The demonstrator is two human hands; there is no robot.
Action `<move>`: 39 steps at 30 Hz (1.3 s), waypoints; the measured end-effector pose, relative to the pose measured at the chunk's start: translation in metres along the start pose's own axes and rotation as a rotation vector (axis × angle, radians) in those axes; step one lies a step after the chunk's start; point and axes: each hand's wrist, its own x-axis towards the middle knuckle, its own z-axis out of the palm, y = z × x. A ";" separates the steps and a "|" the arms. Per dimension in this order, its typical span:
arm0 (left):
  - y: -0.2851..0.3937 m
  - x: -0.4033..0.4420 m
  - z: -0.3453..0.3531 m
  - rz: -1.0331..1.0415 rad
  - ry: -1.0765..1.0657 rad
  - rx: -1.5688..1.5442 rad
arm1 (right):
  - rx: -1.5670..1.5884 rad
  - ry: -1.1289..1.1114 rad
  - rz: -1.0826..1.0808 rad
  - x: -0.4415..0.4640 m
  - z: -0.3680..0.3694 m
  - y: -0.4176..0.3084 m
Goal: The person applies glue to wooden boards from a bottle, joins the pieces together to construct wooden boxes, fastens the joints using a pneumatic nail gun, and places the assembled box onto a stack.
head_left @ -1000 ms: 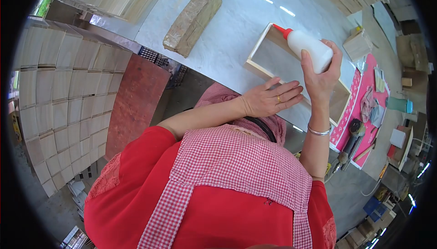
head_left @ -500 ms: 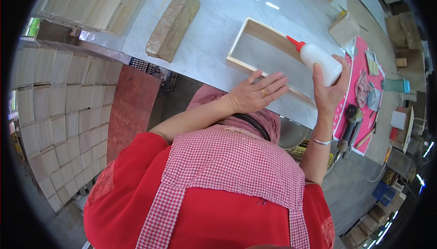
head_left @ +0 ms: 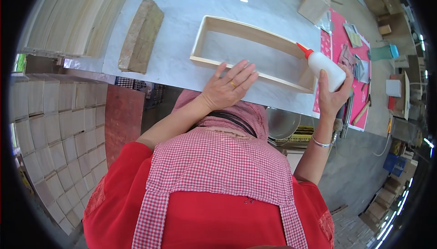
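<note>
A long rectangular frame of pale wood (head_left: 248,27) lies on the work table. My left hand (head_left: 230,85) rests by its near side, fingers stretched out and fingertips over the near wall, holding nothing. In my right hand (head_left: 334,95) is a white squeeze bottle (head_left: 325,69) with a red pointed nozzle (head_left: 304,49). The bottle is tilted, its tip pointing left at the frame's far right corner. Whether the tip touches the wood I cannot tell.
A brown wrapped block (head_left: 142,37) lies left on the table (head_left: 182,26). Stacked boards (head_left: 68,17) stand beyond it. To the right are a small wooden box (head_left: 314,5), a pink sheet (head_left: 337,21) with tools, and a teal cup (head_left: 382,52).
The view has shifted, so the table things appear further left. Along the frame's far wall, the bottle has moved right to the corner. My left hand stays by the near wall.
</note>
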 end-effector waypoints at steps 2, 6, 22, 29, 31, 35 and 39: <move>0.000 0.000 0.000 -0.012 -0.005 0.005 | 0.019 0.029 0.045 -0.004 -0.007 0.007; 0.000 0.000 0.000 -0.006 -0.006 0.023 | -0.029 0.069 0.084 -0.010 -0.021 0.019; 0.000 -0.001 0.002 -0.031 -0.023 0.018 | 0.001 0.102 0.154 -0.019 -0.048 0.025; 0.001 -0.001 0.001 -0.034 -0.025 0.016 | -0.028 0.065 0.176 -0.038 -0.069 0.008; 0.001 -0.001 0.002 -0.035 -0.026 0.014 | -0.046 0.053 0.175 -0.045 -0.075 0.001; 0.001 -0.002 0.002 -0.039 -0.028 0.010 | -0.033 0.025 0.182 -0.061 -0.089 -0.007; 0.000 -0.001 0.001 -0.041 -0.033 0.010 | -0.089 -0.009 0.163 -0.070 -0.100 -0.018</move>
